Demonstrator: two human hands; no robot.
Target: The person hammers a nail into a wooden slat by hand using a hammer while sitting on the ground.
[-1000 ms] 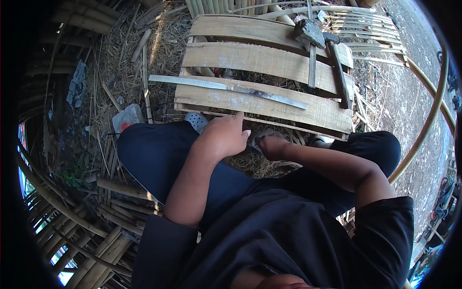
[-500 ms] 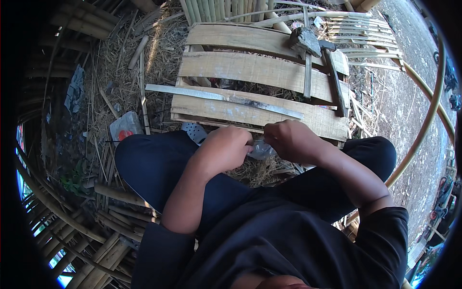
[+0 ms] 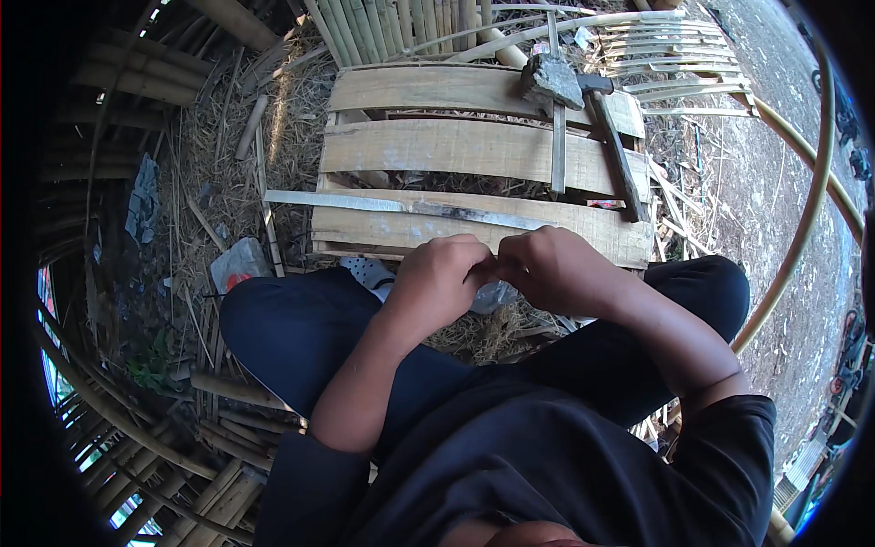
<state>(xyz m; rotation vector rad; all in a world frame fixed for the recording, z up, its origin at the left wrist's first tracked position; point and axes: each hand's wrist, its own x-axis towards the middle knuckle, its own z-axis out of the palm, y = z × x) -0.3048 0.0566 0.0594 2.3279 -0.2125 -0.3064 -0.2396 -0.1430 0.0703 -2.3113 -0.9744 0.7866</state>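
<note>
Head view, looking down on a seated person in dark trousers and a dark top, outdoors on ground littered with dry straw and bamboo offcuts.

Work surface: low platform of three broad bamboo slats [image 3: 474,146], pale and weathered, set side by side with gaps between them. It lies just beyond the person's knees.

On the platform:
- long flat blade [image 3: 410,207], lying along the near slat, its left end reaching past the platform's left edge.
- hammer [image 3: 612,146], head at the far slat, handle running down toward the near right corner.
- rough grey stone [image 3: 550,80], at the far edge, just left of the hammer head.
- thin bamboo strip [image 3: 558,155], upright across the middle slat, below the stone.

Hands: left hand [image 3: 444,278] and right hand [image 3: 554,271] meet at the platform's near edge, fingertips pressed together, both pinching a small clear plastic bag [image 3: 495,296] that hangs between and just below them. What the bag holds cannot be told.

Surroundings: bundle of split bamboo canes [image 3: 401,27] beyond the far edge; a long curved bamboo pole [image 3: 802,246] sweeping down the right side; bare earth at right; woven bamboo framing at lower left; a pale perforated clog [image 3: 369,272] by the left knee.
</note>
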